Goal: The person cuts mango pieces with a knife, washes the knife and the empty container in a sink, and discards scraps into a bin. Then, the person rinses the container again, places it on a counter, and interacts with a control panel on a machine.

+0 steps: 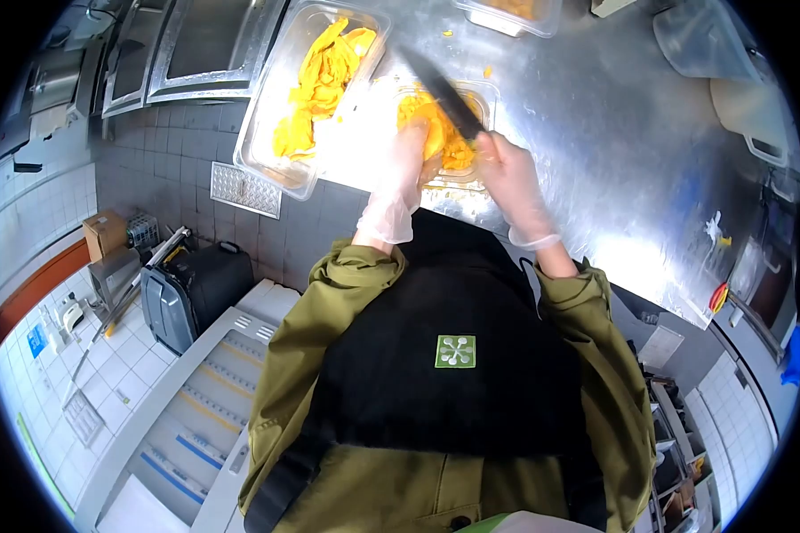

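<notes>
Right hand (509,180) holds knife (444,89) against mango (433,126) (left hand (402,169) cradles it).

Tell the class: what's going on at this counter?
A person in clear gloves is working at a steel counter. The right hand holds a black knife; the left hand steadies an orange fruit piece over a small clear tub. A bigger tub beside it holds yellow scraps.
</notes>
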`<action>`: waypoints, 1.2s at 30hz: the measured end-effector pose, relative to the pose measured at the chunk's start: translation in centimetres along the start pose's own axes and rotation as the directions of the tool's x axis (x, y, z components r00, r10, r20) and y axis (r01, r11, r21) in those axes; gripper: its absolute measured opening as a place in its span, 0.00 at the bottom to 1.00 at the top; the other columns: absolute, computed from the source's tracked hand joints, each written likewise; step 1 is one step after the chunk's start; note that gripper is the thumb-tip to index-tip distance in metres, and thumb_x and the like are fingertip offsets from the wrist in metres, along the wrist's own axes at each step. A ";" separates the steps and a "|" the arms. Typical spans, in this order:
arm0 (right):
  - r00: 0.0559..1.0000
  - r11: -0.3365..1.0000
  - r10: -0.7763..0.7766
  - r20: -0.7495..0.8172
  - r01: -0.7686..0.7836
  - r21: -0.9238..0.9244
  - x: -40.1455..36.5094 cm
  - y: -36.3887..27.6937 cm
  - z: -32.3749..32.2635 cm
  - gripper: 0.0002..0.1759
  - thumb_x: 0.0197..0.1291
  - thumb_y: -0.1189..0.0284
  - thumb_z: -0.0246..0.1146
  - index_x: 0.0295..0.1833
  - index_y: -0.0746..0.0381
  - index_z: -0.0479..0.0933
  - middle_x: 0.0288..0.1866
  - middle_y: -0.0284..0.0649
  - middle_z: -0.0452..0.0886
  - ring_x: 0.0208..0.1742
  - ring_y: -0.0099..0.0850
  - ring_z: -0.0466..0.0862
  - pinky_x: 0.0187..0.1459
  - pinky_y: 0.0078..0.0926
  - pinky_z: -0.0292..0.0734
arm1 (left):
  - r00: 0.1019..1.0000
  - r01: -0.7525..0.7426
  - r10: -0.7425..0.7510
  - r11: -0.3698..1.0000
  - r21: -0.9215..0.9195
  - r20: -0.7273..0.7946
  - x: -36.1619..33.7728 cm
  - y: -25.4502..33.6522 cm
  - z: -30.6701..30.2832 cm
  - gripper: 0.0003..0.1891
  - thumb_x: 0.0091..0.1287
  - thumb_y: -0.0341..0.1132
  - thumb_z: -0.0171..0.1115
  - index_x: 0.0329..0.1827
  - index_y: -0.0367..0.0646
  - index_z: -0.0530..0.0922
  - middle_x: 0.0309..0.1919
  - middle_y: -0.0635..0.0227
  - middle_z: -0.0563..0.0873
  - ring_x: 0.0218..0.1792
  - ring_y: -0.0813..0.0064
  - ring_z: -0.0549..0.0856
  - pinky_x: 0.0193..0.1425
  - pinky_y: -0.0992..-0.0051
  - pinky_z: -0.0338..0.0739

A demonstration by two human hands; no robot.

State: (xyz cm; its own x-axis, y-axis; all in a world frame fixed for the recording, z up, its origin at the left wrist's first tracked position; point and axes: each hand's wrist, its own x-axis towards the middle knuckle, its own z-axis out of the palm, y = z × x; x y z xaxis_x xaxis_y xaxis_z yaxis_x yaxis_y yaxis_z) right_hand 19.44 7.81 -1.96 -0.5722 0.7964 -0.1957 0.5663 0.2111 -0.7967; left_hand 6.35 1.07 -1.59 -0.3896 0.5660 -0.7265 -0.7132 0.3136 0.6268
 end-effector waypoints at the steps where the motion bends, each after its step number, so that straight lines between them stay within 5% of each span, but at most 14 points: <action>1: 0.999 0.999 0.017 -0.032 -0.015 0.052 -0.4 -0.2 -0.2 0.15 0.64 0.62 0.51 0.33 0.63 0.73 0.24 0.53 0.74 0.27 0.51 0.75 0.29 0.38 0.69 | 1.000 -0.022 0.022 1.000 -0.005 0.000 0.4 -0.3 -0.2 0.13 0.70 0.43 0.43 0.33 0.47 0.70 0.17 0.78 0.67 0.11 0.86 0.58 0.14 0.83 0.50; 5: 0.994 0.992 0.035 0.104 -0.048 0.119 -0.6 0.3 0.5 0.16 0.64 0.62 0.51 0.32 0.64 0.72 0.23 0.53 0.74 0.26 0.51 0.75 0.29 0.38 0.69 | 0.999 -0.028 0.028 1.000 -0.013 -0.026 1.0 -1.0 -0.2 0.11 0.69 0.42 0.43 0.33 0.47 0.70 0.17 0.77 0.67 0.12 0.86 0.59 0.15 0.83 0.51; 8: 0.999 0.998 0.037 -0.022 -0.036 0.052 -0.7 -0.1 -0.2 0.16 0.63 0.63 0.51 0.31 0.65 0.72 0.22 0.53 0.74 0.25 0.51 0.74 0.28 0.39 0.69 | 0.998 -0.061 0.061 0.998 -0.017 -0.018 0.9 -0.7 -0.5 0.11 0.69 0.42 0.44 0.35 0.46 0.70 0.18 0.76 0.69 0.13 0.86 0.60 0.15 0.84 0.52; 15: 0.998 0.993 -0.064 -0.023 0.062 -0.098 -0.9 0.1 0.5 0.15 0.62 0.63 0.52 0.30 0.63 0.72 0.22 0.52 0.75 0.26 0.52 0.76 0.29 0.43 0.70 | 0.966 -0.154 0.165 0.986 0.068 -0.199 0.5 -0.9 0.0 0.13 0.67 0.44 0.46 0.39 0.44 0.72 0.23 0.75 0.71 0.15 0.86 0.61 0.17 0.84 0.53; 19: 0.997 0.992 -0.080 -0.021 0.078 -0.102 -0.9 0.2 1.2 0.16 0.62 0.61 0.50 0.29 0.62 0.71 0.22 0.51 0.75 0.26 0.52 0.76 0.30 0.45 0.71 | 0.979 -0.143 0.155 0.985 0.096 -0.130 1.6 -2.3 -0.5 0.14 0.67 0.44 0.44 0.41 0.45 0.73 0.22 0.75 0.70 0.16 0.85 0.62 0.18 0.84 0.54; 26: 0.990 0.966 -0.134 -0.048 0.120 -0.229 -1.4 0.1 1.1 0.14 0.62 0.63 0.52 0.29 0.62 0.71 0.20 0.49 0.74 0.24 0.49 0.75 0.25 0.42 0.69 | 0.976 -0.118 0.113 0.993 -0.016 -0.188 1.0 -1.9 0.4 0.11 0.66 0.42 0.43 0.31 0.46 0.69 0.16 0.76 0.64 0.13 0.85 0.58 0.16 0.82 0.50; 28: 0.966 0.956 -0.211 -0.147 0.173 -0.236 -1.4 0.1 1.2 0.14 0.62 0.64 0.53 0.29 0.62 0.70 0.19 0.49 0.73 0.22 0.49 0.75 0.23 0.41 0.68 | 0.978 -0.149 0.139 0.988 -0.050 -0.156 1.4 -1.9 -0.1 0.11 0.66 0.41 0.43 0.31 0.46 0.69 0.16 0.76 0.64 0.13 0.85 0.57 0.16 0.81 0.50; 36: 0.959 0.923 -0.250 -0.132 0.195 -0.333 -1.7 0.0 1.5 0.13 0.61 0.64 0.55 0.27 0.61 0.68 0.18 0.45 0.73 0.19 0.46 0.74 0.22 0.39 0.68 | 0.969 -0.201 0.188 0.977 -0.068 -0.164 0.3 -2.0 1.2 0.10 0.66 0.40 0.42 0.34 0.45 0.69 0.17 0.77 0.65 0.15 0.85 0.59 0.18 0.82 0.52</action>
State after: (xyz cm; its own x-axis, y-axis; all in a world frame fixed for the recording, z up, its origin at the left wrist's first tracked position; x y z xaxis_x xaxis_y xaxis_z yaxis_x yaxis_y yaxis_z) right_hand 19.52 5.56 -2.48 -0.6122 0.7859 0.0872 0.6084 0.5386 -0.5829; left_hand 8.36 1.54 -2.76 -0.6064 0.4823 -0.6322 -0.6583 0.1414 0.7394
